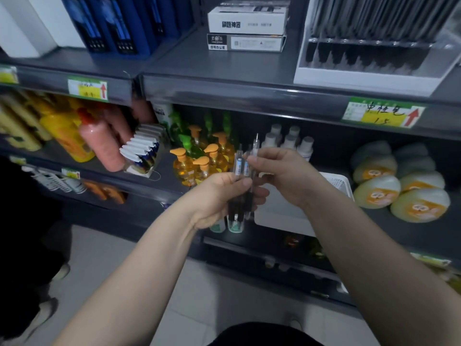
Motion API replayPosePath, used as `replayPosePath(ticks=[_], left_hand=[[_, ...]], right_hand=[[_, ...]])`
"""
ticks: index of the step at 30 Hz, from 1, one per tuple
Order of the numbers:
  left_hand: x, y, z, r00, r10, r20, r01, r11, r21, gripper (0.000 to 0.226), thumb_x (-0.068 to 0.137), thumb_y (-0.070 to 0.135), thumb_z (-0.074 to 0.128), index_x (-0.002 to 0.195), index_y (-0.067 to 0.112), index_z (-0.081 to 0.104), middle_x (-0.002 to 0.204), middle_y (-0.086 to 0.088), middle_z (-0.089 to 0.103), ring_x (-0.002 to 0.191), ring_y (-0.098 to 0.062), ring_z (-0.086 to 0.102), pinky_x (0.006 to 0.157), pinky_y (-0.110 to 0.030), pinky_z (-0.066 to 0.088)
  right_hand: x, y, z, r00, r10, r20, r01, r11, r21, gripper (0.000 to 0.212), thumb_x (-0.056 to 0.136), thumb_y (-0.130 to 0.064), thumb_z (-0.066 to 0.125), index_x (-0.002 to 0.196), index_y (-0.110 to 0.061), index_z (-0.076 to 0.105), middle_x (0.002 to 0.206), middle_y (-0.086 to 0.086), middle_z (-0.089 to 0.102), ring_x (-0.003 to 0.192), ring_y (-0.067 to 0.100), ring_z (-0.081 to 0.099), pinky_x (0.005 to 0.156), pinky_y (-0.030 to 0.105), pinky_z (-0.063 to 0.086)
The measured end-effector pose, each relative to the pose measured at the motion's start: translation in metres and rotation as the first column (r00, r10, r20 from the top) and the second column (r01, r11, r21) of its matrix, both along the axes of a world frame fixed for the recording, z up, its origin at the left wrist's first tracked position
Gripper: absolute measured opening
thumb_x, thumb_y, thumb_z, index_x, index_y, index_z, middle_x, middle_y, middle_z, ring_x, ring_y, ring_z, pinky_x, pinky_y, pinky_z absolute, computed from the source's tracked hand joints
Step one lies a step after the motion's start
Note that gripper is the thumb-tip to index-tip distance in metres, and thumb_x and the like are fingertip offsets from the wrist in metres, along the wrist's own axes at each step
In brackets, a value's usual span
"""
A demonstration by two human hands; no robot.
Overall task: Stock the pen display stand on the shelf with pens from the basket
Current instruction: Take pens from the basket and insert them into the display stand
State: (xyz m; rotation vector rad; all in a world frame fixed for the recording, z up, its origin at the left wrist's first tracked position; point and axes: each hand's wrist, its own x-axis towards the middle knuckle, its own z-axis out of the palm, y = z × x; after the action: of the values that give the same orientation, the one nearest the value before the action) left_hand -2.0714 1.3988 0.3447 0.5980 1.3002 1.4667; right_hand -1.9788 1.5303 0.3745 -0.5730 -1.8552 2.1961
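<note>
My left hand (222, 193) grips a bunch of clear pens with black grips (240, 193), held upright in front of the middle shelf. My right hand (279, 171) pinches the upper part of one pen (255, 148) in that bunch. The white pen display stand (369, 71) sits on the top shelf at the upper right, with several dark pens standing in its slots. A white basket (335, 183) rests on the lower shelf just behind my right wrist; its inside is hidden.
Another person's hand (107, 143) holds a small box of packets (143, 151) at the left. White boxes (247, 21) and blue packs (117, 23) stand on the top shelf. Orange pump bottles (199, 163), white bottles (289, 141) and round yellow packs (399, 186) fill the middle shelf.
</note>
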Motion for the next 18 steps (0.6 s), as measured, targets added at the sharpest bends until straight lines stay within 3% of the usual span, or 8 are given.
replayPosePath(ticks=[2,5,8,11,14,16,18], left_hand=[[-0.003,-0.002,0.006,0.999,0.018,-0.041,-0.018,1.0,0.016,0.019,0.093,0.013,0.051,0.102,0.002,0.063,0.087,-0.01,0.071,0.082,-0.022,0.068,0.077,-0.035,0.056],[-0.005,-0.001,0.018,0.991,0.064,-0.114,-0.058,0.997,0.058,0.022,0.092,0.016,0.052,0.102,0.001,0.064,0.083,-0.009,0.071,0.077,-0.02,0.067,0.067,-0.029,0.054],[-0.003,0.007,0.034,0.979,0.086,-0.185,-0.069,0.993,0.096,0.021,0.092,0.018,0.054,0.099,0.002,0.067,0.084,-0.007,0.072,0.076,-0.018,0.067,0.065,-0.027,0.052],[-0.003,0.016,0.055,0.974,0.086,-0.208,-0.051,0.984,0.171,0.019,0.087,0.022,0.058,0.089,0.008,0.071,0.085,-0.008,0.072,0.075,-0.018,0.067,0.063,-0.025,0.053],[-0.004,0.03,0.079,0.978,0.091,-0.188,-0.045,0.971,0.235,0.017,0.083,0.024,0.061,0.089,0.014,0.074,0.09,-0.013,0.069,0.079,-0.022,0.063,0.066,-0.028,0.055],[-0.003,0.042,0.099,0.981,0.074,-0.181,-0.022,0.961,0.274,0.019,0.09,0.017,0.056,0.1,0.008,0.068,0.092,-0.015,0.069,0.079,-0.022,0.063,0.071,-0.028,0.055],[0.001,0.055,0.12,0.978,0.051,-0.201,0.014,0.951,0.31,0.017,0.093,0.015,0.053,0.099,0.007,0.066,0.09,-0.012,0.07,0.077,-0.019,0.065,0.07,-0.025,0.055]], right_hand=[[0.002,-0.006,0.008,0.999,-0.014,-0.041,0.015,0.999,0.03,0.018,0.087,-0.011,0.06,0.094,0.005,0.064,0.081,0.013,0.065,0.071,0.029,0.053,0.062,0.029,0.049],[0.005,-0.013,0.026,0.994,-0.063,-0.086,0.076,0.984,0.161,0.015,0.089,-0.005,0.057,0.092,0.009,0.063,0.08,0.019,0.064,0.073,0.032,0.053,0.063,0.035,0.05],[0.007,-0.012,0.048,0.981,-0.148,-0.127,0.175,0.954,0.243,0.011,0.086,0.0,0.06,0.093,0.008,0.064,0.08,0.023,0.063,0.068,0.028,0.055,0.066,0.037,0.05],[0.011,-0.007,0.068,0.954,-0.249,-0.167,0.284,0.928,0.241,0.012,0.082,0.0,0.067,0.092,-0.007,0.067,0.082,0.018,0.066,0.06,0.018,0.06,0.069,0.035,0.052],[0.019,0.003,0.095,0.914,-0.336,-0.228,0.388,0.888,0.247,0.016,0.08,-0.003,0.07,0.09,-0.015,0.067,0.085,0.013,0.07,0.07,0.017,0.065,0.075,0.034,0.054],[0.026,0.011,0.114,0.89,-0.362,-0.279,0.428,0.873,0.234,0.016,0.08,-0.002,0.069,0.09,-0.013,0.064,0.084,0.012,0.069,0.068,0.014,0.066,0.068,0.027,0.056],[0.033,0.018,0.134,0.87,-0.378,-0.315,0.458,0.858,0.235,0.021,0.08,0.0,0.068,0.1,-0.006,0.062,0.085,0.014,0.066,0.064,0.012,0.066,0.058,0.022,0.055]])
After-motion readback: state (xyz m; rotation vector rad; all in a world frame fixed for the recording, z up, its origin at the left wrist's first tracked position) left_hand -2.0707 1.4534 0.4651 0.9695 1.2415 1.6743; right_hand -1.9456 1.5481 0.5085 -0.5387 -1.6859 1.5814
